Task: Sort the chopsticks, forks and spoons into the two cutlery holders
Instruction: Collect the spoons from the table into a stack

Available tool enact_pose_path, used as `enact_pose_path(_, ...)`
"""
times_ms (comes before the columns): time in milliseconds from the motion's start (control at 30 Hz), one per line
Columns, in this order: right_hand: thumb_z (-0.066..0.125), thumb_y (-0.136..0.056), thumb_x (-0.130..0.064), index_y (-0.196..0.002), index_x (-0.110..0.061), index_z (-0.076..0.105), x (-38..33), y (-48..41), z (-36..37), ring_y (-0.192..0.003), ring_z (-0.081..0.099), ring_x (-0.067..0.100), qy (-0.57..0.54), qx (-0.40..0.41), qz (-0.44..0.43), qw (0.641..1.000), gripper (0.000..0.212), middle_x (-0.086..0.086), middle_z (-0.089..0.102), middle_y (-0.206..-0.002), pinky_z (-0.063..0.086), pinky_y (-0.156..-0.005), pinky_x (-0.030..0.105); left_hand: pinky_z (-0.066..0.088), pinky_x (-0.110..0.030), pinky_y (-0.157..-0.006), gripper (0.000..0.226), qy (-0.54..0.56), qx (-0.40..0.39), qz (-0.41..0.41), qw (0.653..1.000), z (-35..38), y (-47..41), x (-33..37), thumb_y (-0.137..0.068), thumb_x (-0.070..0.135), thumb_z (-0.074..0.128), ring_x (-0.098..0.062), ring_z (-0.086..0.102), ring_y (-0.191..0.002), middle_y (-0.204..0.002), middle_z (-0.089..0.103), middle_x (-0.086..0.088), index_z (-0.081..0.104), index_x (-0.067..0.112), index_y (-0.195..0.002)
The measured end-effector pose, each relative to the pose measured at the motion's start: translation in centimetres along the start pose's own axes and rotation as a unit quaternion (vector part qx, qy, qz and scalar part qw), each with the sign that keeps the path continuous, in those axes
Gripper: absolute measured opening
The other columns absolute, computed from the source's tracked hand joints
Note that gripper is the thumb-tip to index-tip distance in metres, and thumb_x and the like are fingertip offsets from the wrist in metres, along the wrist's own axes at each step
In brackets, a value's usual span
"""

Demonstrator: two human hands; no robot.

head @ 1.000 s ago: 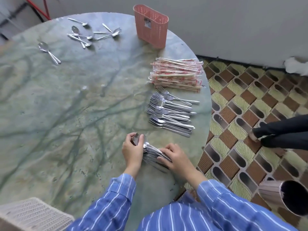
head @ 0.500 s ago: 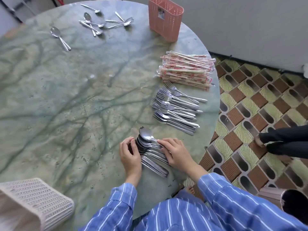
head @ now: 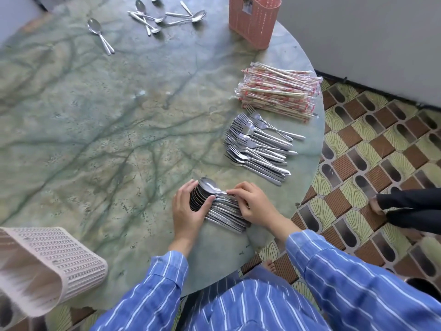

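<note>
Both hands hold the stack of spoons [head: 216, 201]: left hand [head: 187, 209] cups the bowls, right hand [head: 254, 203] presses the handles. Squeeze evenly so none slip.

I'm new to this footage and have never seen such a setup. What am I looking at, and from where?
No machine: a person's two bare hands, filmed by a camera worn on the head, looking down. On the green table lie wrapped chopsticks, a pile of forks and, farther off, loose spoons. A pink holder stands at the back; a pale holder sits near left. The left hand and right hand together grip a stack of spoons.
</note>
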State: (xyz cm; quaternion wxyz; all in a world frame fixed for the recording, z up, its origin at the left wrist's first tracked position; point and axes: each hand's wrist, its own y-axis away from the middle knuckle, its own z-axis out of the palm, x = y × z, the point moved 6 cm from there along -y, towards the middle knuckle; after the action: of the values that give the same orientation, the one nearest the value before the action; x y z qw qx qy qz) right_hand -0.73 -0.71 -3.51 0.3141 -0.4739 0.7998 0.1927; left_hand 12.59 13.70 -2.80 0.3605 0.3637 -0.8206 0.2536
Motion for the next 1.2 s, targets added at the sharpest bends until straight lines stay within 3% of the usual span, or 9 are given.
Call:
enact_pose_path(100, 0.052, -0.087, -0.009, -0.115, -0.016, 0.069, 0.0, -0.5, -0.4, -0.090, 0.055, 0.022, -0.004, -0.007, -0.003, 1.000, 0.033, 0.002, 0.061, -0.098, 0.048, -0.082, 0.037, 0.040, -0.025, -0.100, 0.060, -0.042, -0.021, 0.009, 0.999, 0.1, -0.9, 0.0, -0.077, 0.055, 0.069, -0.012, 0.055, -0.113, -0.124, 0.061, 0.004, 0.060, 0.020, -0.124)
enact_pose_path(267, 0.056, -0.088, -0.004, -0.117, -0.013, 0.068, -0.1, -0.7, -0.5, -0.095, 0.054, 0.023, -0.013, -0.021, 0.010, 1.000, 0.032, 0.005, 0.061, -0.099, 0.045, -0.087, 0.030, 0.043, -0.025, -0.083, 0.060, -0.077, -0.026, -0.010, 0.997, 0.1, -1.0, -0.2, -0.076, 0.060, 0.064, -0.016, 0.055, -0.089, -0.101, 0.066, 0.004, 0.060, 0.025, -0.124)
enact_pose_path(533, 0.062, -0.089, -0.005, -0.115, -0.014, 0.069, -0.1, -0.7, -0.6, -0.094, 0.056, 0.018, -0.049, -0.060, 0.043, 0.996, 0.029, 0.000, 0.061, -0.099, 0.045, -0.089, 0.026, 0.047, -0.034, -0.087, 0.057, -0.049, -0.012, -0.030, 0.998, -0.5, 0.6, -0.6, -0.079, 0.053, 0.066, -0.016, 0.055, -0.094, -0.106, 0.065, 0.002, 0.062, 0.018, -0.123)
enact_pose_path(700, 0.063, -0.089, -0.007, -0.108, -0.013, 0.072, 0.2, -0.8, -1.1, -0.090, 0.058, 0.017, -0.058, -0.048, 0.060, 0.995, 0.022, 0.001, 0.062, -0.097, 0.048, -0.087, 0.028, 0.036, -0.021, -0.100, 0.072, -0.031, -0.021, -0.036, 0.999, -0.9, 1.1, -0.3, -0.072, 0.054, 0.073, -0.009, 0.051, -0.109, -0.119, 0.061, 0.004, 0.056, 0.016, -0.131)
enact_pose_path(1000, 0.061, -0.091, -0.008, -0.108, -0.012, 0.072, 0.0, -1.3, -1.7, -0.088, 0.059, 0.014, -0.043, -0.046, 0.073, 0.995, 0.020, 0.000, 0.062, -0.098, 0.050, -0.087, 0.031, 0.033, -0.016, -0.096, 0.063, -0.019, -0.046, -0.057, 0.997, -1.1, 1.8, -0.6, -0.073, 0.053, 0.071, -0.006, 0.049, -0.108, -0.117, 0.057, 0.012, 0.060, 0.018, -0.125)
enact_pose_path(1200, 0.063, -0.090, -0.014, -0.106, -0.015, 0.072, -0.4, -1.5, -1.9, -0.089, 0.055, 0.011, -0.033, -0.026, 0.055, 0.998, 0.018, -0.002, 0.060, -0.094, 0.051, -0.083, 0.030, 0.041, -0.022, -0.094, 0.048, 0.012, -0.019, -0.077, 0.997, -1.6, 1.2, -0.4, -0.082, 0.055, 0.061, -0.008, 0.055, -0.103, -0.111, 0.063, 0.012, 0.066, 0.019, -0.114)
